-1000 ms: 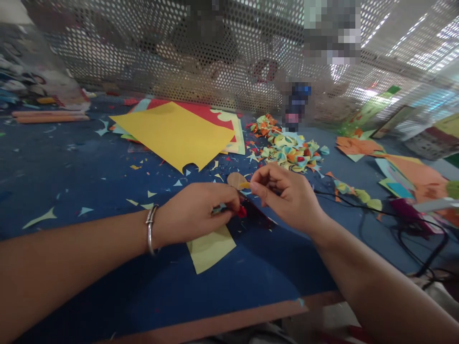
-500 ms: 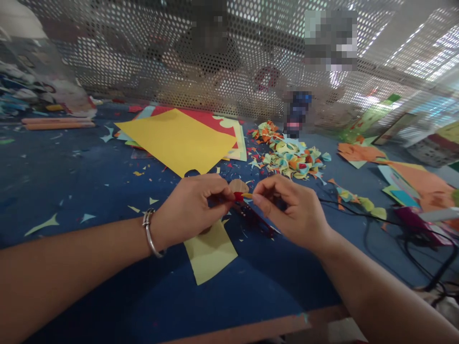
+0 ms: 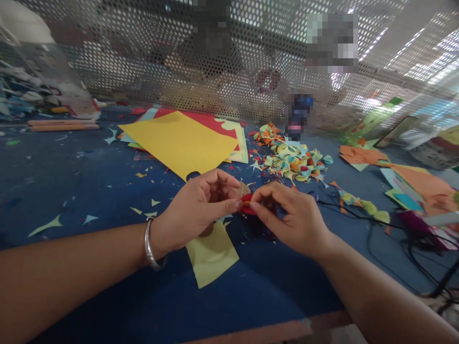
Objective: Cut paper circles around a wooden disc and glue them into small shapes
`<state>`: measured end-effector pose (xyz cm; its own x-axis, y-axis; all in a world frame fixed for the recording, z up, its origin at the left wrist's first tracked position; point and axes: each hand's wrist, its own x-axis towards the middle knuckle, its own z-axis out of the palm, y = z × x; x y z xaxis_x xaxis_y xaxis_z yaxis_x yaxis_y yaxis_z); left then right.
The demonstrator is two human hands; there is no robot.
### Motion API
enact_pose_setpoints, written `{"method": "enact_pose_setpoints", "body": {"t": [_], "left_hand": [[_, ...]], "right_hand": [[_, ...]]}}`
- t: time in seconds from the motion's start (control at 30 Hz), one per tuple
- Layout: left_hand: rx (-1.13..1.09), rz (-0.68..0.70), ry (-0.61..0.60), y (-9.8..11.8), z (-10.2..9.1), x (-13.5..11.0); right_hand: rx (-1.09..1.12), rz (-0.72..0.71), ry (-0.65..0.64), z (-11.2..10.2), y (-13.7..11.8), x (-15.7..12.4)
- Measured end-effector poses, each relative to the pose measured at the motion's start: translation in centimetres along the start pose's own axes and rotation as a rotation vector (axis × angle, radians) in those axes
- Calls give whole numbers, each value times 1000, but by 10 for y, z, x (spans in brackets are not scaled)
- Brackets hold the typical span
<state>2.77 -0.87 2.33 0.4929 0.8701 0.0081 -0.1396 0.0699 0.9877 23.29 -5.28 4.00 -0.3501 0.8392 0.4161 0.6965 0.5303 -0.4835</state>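
Between my two hands is a small red paper piece (image 3: 247, 197) with a bit of yellow paper lying along it. My right hand (image 3: 292, 217) pinches its right end between thumb and fingertips. At the left end, the thumb of my left hand (image 3: 202, 208) presses on the red piece, while the other fingers curve above. Part of the red piece is hidden by fingertips. Below my left hand lies a pale yellow paper strip (image 3: 213, 263) on the blue table. A round tan object (image 3: 245, 188) shows just behind the red piece.
A large yellow sheet (image 3: 182, 141) tops a stack of coloured paper. Behind on the right is a pile of small folded paper pieces (image 3: 296, 160). Pencils (image 3: 64, 125) lie at left, paper scraps are scattered about, and a black cable (image 3: 344, 206) runs at right. A perforated screen (image 3: 143, 62) stands behind.
My left fingers have lifted and loosened from their pinch, the thumb staying at the paper. The yellow bit now lies against the red piece, and my right hand has moved slightly left and down.
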Motion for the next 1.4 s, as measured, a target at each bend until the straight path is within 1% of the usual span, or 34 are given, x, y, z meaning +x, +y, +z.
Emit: {"method": "enact_pose_setpoints", "body": {"t": [0.13, 0.23, 0.33, 0.43, 0.57, 0.63, 0.7, 0.87, 1.03, 1.2, 1.3, 1.4], "left_hand": [[-69, -35, 10, -2, -1, 3], [-12, -20, 6, -2, 0, 3], [103, 57, 6, 0, 1, 1], [209, 172, 10, 1, 1, -1], [333, 307, 19, 0, 0, -3], [355, 337, 21, -1, 0, -4], [341, 330, 26, -2, 0, -4], [219, 248, 14, 0, 3, -5], [171, 179, 6, 1, 3, -2], [112, 69, -4, 2, 3, 1], [132, 62, 11, 1, 3, 1], [139, 90, 27, 0, 2, 1]], "right_hand": [[18, -9, -28, 1, 0, 0], [46, 3, -31, 1, 1, -1], [113, 36, -44, 0, 2, -2], [180, 93, -50, 0, 3, -3], [247, 164, -10, 0, 3, -2], [291, 189, 5, 2, 4, -1], [325, 205, 9, 3, 4, 0], [329, 204, 11, 4, 5, -1], [296, 186, -4, 4, 3, 0], [195, 121, 5, 5, 1, 0], [179, 107, 11, 5, 1, -1], [230, 132, 8, 4, 1, -1]]}}
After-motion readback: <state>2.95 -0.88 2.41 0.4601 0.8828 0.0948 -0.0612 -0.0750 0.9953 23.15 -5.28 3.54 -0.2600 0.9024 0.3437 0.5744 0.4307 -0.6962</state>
